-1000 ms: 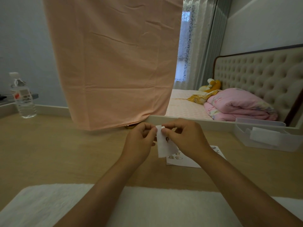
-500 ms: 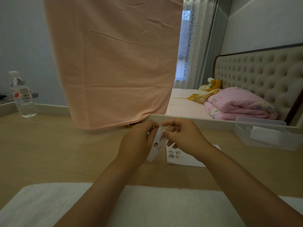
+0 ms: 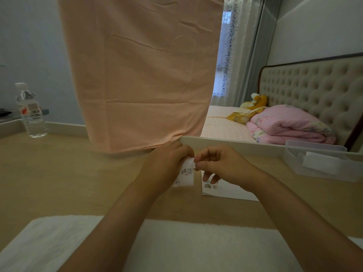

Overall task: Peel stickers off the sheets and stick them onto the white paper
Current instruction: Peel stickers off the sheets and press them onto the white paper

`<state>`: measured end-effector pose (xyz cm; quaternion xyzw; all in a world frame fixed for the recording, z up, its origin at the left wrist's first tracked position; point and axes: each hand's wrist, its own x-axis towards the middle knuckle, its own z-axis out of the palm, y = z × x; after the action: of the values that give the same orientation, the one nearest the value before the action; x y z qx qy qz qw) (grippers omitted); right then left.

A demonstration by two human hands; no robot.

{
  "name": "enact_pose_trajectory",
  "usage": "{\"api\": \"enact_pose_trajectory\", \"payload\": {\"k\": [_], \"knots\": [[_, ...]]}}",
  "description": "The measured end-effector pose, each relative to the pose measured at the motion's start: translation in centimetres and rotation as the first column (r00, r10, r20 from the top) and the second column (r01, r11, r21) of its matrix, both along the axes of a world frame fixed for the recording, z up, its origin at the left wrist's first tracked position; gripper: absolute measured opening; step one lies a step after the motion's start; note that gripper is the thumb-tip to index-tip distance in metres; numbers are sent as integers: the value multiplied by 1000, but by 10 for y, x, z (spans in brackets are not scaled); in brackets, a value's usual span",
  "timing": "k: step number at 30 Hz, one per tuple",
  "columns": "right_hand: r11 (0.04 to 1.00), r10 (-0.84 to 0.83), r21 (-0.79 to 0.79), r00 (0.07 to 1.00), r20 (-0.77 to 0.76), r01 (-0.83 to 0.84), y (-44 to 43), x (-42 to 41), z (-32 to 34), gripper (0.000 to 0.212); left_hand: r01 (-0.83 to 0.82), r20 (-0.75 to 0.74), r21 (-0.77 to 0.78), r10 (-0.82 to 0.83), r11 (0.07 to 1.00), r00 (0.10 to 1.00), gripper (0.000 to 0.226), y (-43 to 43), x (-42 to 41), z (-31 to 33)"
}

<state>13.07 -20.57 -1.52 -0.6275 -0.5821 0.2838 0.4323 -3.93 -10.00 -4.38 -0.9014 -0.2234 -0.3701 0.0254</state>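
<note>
Holding small sticker sheet point(image 3: 186, 176) raised over the worktop point(image 3: 59, 173), centre, with left hand point(image 3: 167, 167) curled on its top edge; pinching its top corner between thumb and forefinger of right hand point(image 3: 222, 165). Printed paper point(image 3: 225, 191) flat just right. Likely to tear or fold the sticker if jerked.

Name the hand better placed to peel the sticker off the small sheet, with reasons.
Right, probably. The left hand grips the small sticker sheet and steadies it, while the right hand pinches at its top edge, ready to pull.
</note>
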Motion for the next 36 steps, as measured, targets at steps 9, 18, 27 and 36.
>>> {"api": "enact_pose_trajectory", "payload": {"k": [9, 18, 27, 36], "knots": [[997, 52, -60, 999, -14, -53, -1, 2, -5, 10, 78, 42, -463, -66, 883, 997, 25, -11, -3, 1], [976, 135, -184, 987, 84, -118, -3, 4, -8, 10, 134, 58, -692, -131, 709, 990, 27, -7, 0, -8], [960, -165, -231, 986, -2, 160, 5, 6, -24, 9, -3, -41, -176, -5, 984, 999, 34, -22, 13, -17], [917, -302, -340, 919, -254, 208, 6, 8, -30, 25, -2, -8, -201, 1, 980, 1000, 10, -18, 12, -21]]}}
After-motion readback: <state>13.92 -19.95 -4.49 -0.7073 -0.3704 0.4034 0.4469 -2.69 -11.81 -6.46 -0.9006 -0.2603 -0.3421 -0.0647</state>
